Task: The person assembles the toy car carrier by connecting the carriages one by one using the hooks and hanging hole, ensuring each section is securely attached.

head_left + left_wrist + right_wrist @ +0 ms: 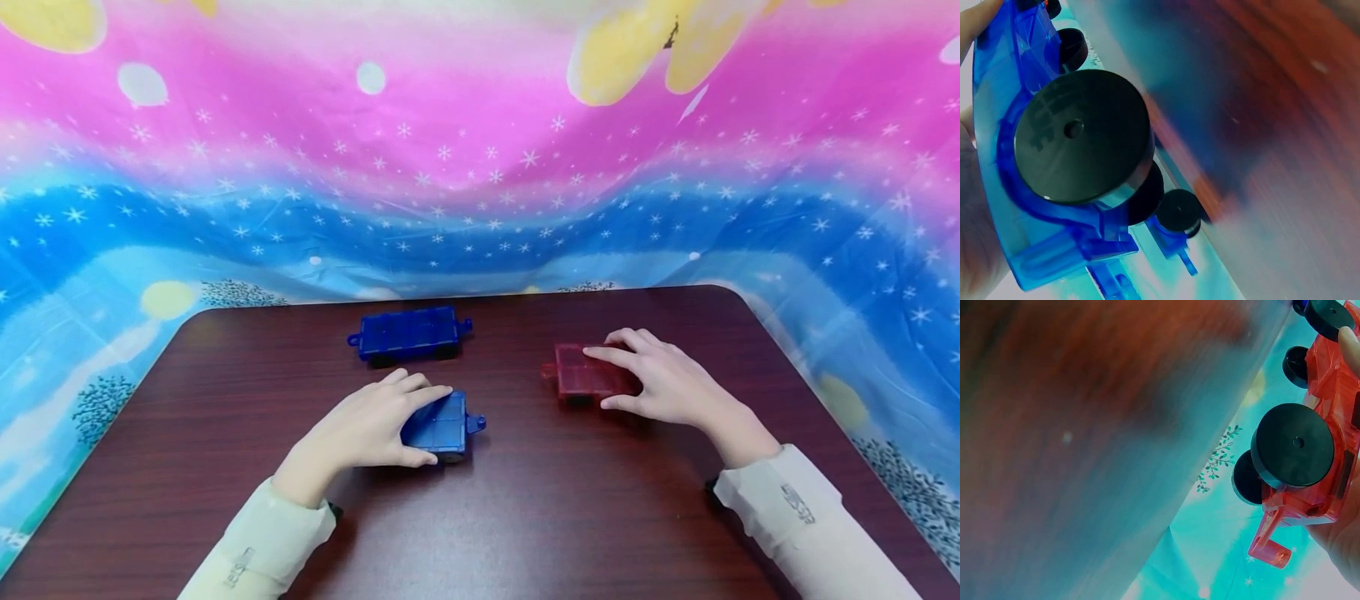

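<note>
Under the left hand (pixel 367 429) sits a blue toy wagon (pixel 442 425), fingers curled over its flat top, thumb at its near edge, so this grip is grasping it; its hook coupler pokes out just past the fingertips, toward the other hand. The right hand (pixel 663 379) grasps a red toy wagon (pixel 585 375) the same way, fingers draped over the top, thumb on the near side. Both wagons rest on the worktop (pixel 525 517), well apart, couplers facing each other. Step in hand looks like bringing the two wagons together; judged next move calls for sliding them closer and lining up coupler to coupler. Wrist views show translucent hard plastic bodies with black disc wheels (pixel 1082 134), smooth and round, with a red hook (pixel 1269 547) on the red one. Beyond the left grip, a second, longer blue wagon (pixel 408 333) stands untouched. Worktop is dark wood grain with rounded corners; behind it hangs a pink and blue starry cloth (pixel 480 167). Pale sleeves (pixel 810 517) cover both wrists.
</note>
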`<state>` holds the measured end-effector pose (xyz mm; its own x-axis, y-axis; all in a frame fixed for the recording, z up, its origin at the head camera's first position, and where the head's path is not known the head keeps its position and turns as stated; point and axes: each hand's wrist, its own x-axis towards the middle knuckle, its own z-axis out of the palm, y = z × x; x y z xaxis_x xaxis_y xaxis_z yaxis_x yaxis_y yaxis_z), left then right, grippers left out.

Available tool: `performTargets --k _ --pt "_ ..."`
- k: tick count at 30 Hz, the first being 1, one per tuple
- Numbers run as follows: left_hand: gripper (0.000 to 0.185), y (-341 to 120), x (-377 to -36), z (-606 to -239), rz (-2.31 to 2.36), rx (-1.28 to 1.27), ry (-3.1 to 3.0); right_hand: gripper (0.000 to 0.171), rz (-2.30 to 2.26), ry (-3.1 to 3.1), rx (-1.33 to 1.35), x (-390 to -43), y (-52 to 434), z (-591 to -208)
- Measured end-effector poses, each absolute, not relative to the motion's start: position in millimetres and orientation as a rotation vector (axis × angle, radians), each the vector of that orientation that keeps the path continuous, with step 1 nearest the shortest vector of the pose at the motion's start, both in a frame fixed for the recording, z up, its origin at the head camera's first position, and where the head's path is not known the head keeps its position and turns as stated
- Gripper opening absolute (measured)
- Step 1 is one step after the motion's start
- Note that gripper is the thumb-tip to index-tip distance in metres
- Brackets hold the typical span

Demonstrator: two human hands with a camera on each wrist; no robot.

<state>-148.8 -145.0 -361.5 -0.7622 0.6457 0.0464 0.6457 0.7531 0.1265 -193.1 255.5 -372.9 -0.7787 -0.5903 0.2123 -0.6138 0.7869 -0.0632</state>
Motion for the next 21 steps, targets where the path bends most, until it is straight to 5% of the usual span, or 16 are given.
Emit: performTargets --k 21 --pt "0.081 -119 -164 -365 0.194 1.117 2.937 0.071 0.2 -2.787 1.005 -173 249 -366"
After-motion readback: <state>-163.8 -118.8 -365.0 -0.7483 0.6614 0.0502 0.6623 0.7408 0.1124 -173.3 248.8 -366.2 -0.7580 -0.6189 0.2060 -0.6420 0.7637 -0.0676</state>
